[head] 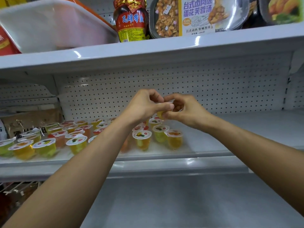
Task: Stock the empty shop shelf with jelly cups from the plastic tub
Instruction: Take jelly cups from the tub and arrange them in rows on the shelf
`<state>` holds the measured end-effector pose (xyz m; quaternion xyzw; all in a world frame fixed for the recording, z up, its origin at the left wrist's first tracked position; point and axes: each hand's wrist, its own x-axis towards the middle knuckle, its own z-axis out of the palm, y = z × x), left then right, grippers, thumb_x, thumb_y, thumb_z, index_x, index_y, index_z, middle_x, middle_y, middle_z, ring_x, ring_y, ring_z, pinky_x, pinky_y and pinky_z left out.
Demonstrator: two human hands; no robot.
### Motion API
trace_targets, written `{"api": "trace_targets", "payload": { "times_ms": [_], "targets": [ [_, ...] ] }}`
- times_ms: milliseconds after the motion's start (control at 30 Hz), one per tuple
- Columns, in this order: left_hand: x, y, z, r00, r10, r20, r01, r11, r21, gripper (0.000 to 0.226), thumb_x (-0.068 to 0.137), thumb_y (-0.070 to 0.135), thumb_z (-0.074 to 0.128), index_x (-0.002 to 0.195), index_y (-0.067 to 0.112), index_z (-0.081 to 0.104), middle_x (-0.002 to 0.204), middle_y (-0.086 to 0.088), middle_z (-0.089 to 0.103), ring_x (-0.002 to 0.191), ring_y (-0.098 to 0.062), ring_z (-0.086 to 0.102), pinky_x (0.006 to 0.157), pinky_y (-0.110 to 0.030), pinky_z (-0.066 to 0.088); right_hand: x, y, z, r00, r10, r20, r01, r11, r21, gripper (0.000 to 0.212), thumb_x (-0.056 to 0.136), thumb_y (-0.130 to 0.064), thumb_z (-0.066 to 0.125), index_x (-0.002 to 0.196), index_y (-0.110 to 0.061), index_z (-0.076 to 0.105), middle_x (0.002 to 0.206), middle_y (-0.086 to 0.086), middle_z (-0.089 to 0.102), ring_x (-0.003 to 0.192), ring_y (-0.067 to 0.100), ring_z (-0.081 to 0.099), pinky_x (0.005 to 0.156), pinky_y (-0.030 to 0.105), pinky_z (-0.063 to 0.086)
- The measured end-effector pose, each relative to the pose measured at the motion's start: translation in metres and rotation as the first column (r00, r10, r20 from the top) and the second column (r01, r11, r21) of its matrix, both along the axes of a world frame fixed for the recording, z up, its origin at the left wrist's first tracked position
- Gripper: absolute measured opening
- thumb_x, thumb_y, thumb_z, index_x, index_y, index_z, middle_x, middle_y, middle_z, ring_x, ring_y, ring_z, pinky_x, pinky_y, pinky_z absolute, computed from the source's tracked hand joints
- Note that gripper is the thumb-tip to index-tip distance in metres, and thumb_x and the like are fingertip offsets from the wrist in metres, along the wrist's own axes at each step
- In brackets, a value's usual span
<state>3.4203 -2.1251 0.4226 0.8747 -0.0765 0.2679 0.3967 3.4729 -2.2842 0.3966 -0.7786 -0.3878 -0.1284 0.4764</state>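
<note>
Rightward, open shelf (246, 129) beyond jelly cups (141, 139).

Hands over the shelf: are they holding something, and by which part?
Yes, a yellow jelly cup, gripped between left hand and right hand around its rim and sides; fingers hide most of it.

Jelly cups standing: you have at least twenty small clear plastic jelly cups (142, 139), yellow, green and red, on the left half of the middle shelf (246, 129); your forearm hides some, so the exact count cannot be told.
Jelly cup held: one yellow jelly cup (160, 115), pinched between your left hand (144, 104) and right hand (185, 109).
Hands: two.
Tub: one white plastic tub (49, 25), at the left end of the upper shelf (164, 46).
Jar: one red-labelled glass jar (131, 20).
Meal packs: two dark ready-meal packs (166, 17).
Bag: one brown paper bag (31, 122), at the middle shelf's left end.
</note>
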Motion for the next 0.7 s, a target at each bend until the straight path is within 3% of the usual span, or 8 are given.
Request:
{"api": "trace_targets", "payload": {
  "times_ms": [167, 267, 333, 400, 533, 700],
  "targets": [
    [0.036, 0.006, 0.0, 0.993, -0.108, -0.038, 0.11, 0.993, 0.04, 0.023, 0.079, 0.041, 0.077, 0.088, 0.02, 0.073, 0.083, 0.006, 0.072, 0.077, -0.007, 0.065, 0.077, -0.031, 0.053, 0.032, 0.003, -0.002, 0.993, -0.103, -0.058, 0.104, 0.995, 0.012, 0.04, 0.072, -0.016, 0.08, 0.107, -0.019, 0.061, 0.089, 0.008, 0.071, 0.081, 0.022, 0.068, 0.08, 0.043, 0.056],
    [0.061, 0.019, 0.0, 0.998, -0.066, -0.025, 0.069, 0.988, 0.14, 0.016, 0.091, 0.031, 0.066, 0.099, 0.02, 0.075, 0.095, 0.009, 0.072, 0.086, -0.004, 0.063, 0.084, -0.027, 0.05, 0.056, 0.003, -0.005, 0.974, -0.213, -0.079, 0.211, 0.977, -0.029, 0.042, 0.073, -0.017, 0.081, 0.109, -0.021, 0.059, 0.094, 0.01, 0.069, 0.078, 0.02, 0.064, 0.074, 0.037, 0.054],
    [0.076, 0.032, -0.001, 0.998, -0.022, -0.06, 0.038, 0.964, 0.264, 0.017, 0.094, 0.026, 0.063, 0.105, 0.02, 0.074, 0.107, 0.008, 0.071, 0.096, -0.006, 0.062, 0.091, -0.026, 0.048, 0.072, 0.005, -0.009, 0.962, -0.254, -0.097, 0.25, 0.967, -0.055, 0.043, 0.072, -0.018, 0.082, 0.108, -0.021, 0.058, 0.101, 0.007, 0.065, 0.078, 0.016, 0.061, 0.065, 0.026, 0.051],
    [0.093, 0.044, -0.005, 0.994, 0.024, -0.11, 0.022, 0.918, 0.395, 0.019, 0.093, 0.025, 0.063, 0.108, 0.02, 0.073, 0.114, 0.006, 0.07, 0.102, -0.009, 0.062, 0.095, -0.03, 0.049, 0.085, 0.009, -0.015, 0.949, -0.292, -0.123, 0.281, 0.955, -0.095, 0.044, 0.072, -0.02, 0.082, 0.108, -0.022, 0.058, 0.107, 0.007, 0.061, 0.083, 0.017, 0.06, 0.061, 0.02, 0.045],
    [0.124, 0.054, -0.012, 0.972, 0.203, -0.117, -0.086, 0.774, 0.627, 0.025, 0.09, 0.041, 0.064, 0.11, 0.029, 0.07, 0.123, 0.009, 0.064, 0.109, -0.014, 0.059, 0.099, -0.038, 0.044, 0.111, 0.02, -0.029, 0.922, -0.353, -0.156, 0.327, 0.929, -0.172, 0.046, 0.072, -0.021, 0.082, 0.111, -0.022, 0.057, 0.114, 0.006, 0.06, 0.095, 0.022, 0.06, 0.074, 0.025, 0.048],
    [0.152, 0.05, -0.015, 0.948, 0.298, -0.11, -0.121, 0.657, 0.744, 0.04, 0.084, 0.06, 0.062, 0.108, 0.03, 0.07, 0.111, 0.008, 0.068, 0.109, -0.018, 0.057, 0.097, -0.042, 0.026, 0.129, 0.029, -0.039, 0.891, -0.426, -0.158, 0.381, 0.89, -0.251, 0.045, 0.073, -0.013, 0.08, 0.112, -0.019, 0.057, 0.111, 0.002, 0.058, 0.086, 0.016, 0.057, 0.058, 0.018, 0.043]
  ]
}}
